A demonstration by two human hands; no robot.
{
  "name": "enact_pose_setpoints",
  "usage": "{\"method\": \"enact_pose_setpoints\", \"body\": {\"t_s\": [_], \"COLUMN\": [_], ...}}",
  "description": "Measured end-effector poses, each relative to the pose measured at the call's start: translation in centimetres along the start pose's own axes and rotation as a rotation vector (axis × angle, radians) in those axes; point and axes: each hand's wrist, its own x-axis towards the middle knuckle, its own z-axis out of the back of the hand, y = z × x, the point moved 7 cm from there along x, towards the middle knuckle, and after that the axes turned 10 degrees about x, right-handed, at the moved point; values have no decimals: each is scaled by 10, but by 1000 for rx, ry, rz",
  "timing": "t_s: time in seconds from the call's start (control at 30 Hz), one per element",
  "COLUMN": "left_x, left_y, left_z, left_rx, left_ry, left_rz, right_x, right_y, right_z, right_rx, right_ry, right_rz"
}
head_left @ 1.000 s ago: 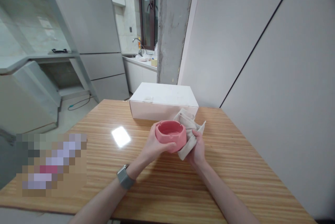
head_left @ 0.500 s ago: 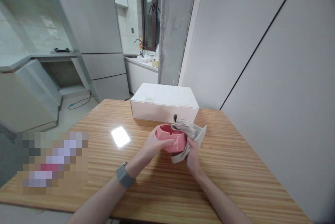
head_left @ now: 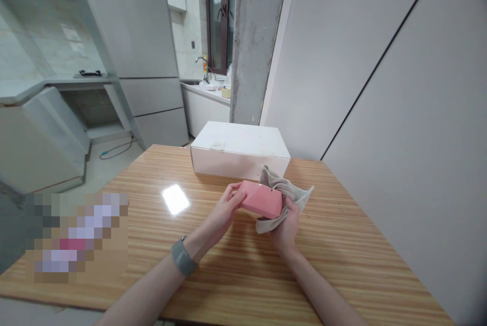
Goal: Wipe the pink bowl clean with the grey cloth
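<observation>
Two hands share one pink bowl [head_left: 262, 200], held up over the wooden table [head_left: 342, 245], in front of the white box [head_left: 239, 159]. At its left end, the left hand [head_left: 222, 212] grips it between thumb and fingers. On the other side, the right hand [head_left: 286, 227] grasps the grey cloth [head_left: 301, 196] and presses it around the bowl's right end; its thumb shows on the near side, and whether its hidden fingers touch the bowl itself I cannot tell.

A second ago the bowl sits nearly level, its opening in plain sight; half a second ago it leans, with cloth folded over the rim. Now it is tipped further, so that a flat outer face shows and the inside is hidden. The left thumb, which lies along the front wall in both earlier views, now rests near the left edge. The cloth spreads wider to the right, one corner sticking out, and a flap hangs below the bowl. The box stays put behind, and the band [head_left: 184, 257] remains on the left wrist.
</observation>
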Motion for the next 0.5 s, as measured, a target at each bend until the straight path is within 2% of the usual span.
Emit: {"method": "enact_pose_setpoints", "body": {"t_s": [0.07, 0.17, 0.23, 0.3, 0.37, 0.5], "left_x": [-3, -11, -14, -13, -11, -9], "left_y": [5, 9, 8, 3, -2, -16], "left_z": [-8, -24, -28, -22, -12, 5], "left_rx": [-83, -187, -202, -169, -85, 256], "left_ry": [45, 191, 224, 157, 35, -184], "left_rz": [36, 127, 160, 146, 92, -105], "right_x": [-2, -1, 0, 2, 0, -7], "right_y": [1, 6, 5, 2, -3, -13], "right_z": [1, 4, 6, 7, 6, 1], "right_rx": [-18, -144, -216, -240, -245, -254], "right_ry": [13, 39, 61, 76, 79, 122], "right_rz": [16, 107, 130, 111, 88, 35]}}
